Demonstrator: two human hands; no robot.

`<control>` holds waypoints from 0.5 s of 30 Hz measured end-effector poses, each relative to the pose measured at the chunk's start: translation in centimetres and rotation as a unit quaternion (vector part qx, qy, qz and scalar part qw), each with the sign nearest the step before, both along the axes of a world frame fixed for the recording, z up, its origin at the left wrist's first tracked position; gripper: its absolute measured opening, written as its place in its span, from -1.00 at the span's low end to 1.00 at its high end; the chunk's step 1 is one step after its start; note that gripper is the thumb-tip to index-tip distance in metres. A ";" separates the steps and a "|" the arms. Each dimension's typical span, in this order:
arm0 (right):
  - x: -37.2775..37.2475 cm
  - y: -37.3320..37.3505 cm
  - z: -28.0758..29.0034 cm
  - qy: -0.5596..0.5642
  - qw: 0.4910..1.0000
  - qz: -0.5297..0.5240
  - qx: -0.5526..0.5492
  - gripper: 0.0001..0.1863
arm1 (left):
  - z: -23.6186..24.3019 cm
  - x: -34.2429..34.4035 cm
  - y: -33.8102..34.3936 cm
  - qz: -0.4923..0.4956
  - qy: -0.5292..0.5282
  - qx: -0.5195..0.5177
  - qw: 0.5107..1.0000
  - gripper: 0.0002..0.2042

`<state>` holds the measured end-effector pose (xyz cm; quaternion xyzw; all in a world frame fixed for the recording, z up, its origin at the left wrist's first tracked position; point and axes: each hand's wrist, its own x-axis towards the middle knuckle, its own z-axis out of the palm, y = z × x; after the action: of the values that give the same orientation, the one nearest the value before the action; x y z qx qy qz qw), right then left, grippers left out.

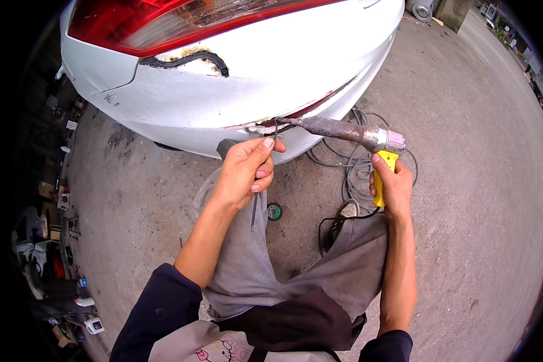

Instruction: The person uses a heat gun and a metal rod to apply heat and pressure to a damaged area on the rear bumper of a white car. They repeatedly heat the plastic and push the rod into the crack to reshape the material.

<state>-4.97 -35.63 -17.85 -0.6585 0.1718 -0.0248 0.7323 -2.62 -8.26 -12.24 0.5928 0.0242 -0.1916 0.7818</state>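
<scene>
My left hand [247,169] grips a thin dark rod [254,214] and what looks like a dark, flat-ended tool [227,146], mostly hidden by my fingers. The rod's top meets a damaged crack [259,129] low on the white car bumper [205,102]. My right hand [392,184] is closed on the yellow handle of a hot-air welding gun [338,128], whose narrow nozzle reaches left to the rod at the crack. Higher on the bumper, below the red tail light [111,27], runs a rough black repaired seam [190,59].
Cables [356,174] lie coiled on the concrete floor [470,199] beside my legs. A small green round object [274,212] lies between my feet. Boxes and assorted items [51,214] line the left side; a wheel [422,11] and a pillar [452,12] are at the back right.
</scene>
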 end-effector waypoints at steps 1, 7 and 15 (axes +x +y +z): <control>0.0 0.0 0.1 0.000 1.000 0.000 -0.001 -0.73 | 0.0 0.0 0.0 0.000 0.001 0.001 1.000 -0.72; -0.1 0.0 0.1 -0.003 1.000 -0.002 -0.002 -0.73 | 0.2 0.1 0.1 0.002 0.000 0.010 1.000 -0.73; -0.1 0.0 0.2 -0.004 1.000 0.001 0.001 -0.73 | 0.4 0.3 0.1 -0.002 0.002 0.013 1.000 -0.73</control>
<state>-5.06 -35.63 -17.69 -0.6581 0.1681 -0.0266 0.7334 -2.34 -8.12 -11.88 0.6030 0.0270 -0.1936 0.7734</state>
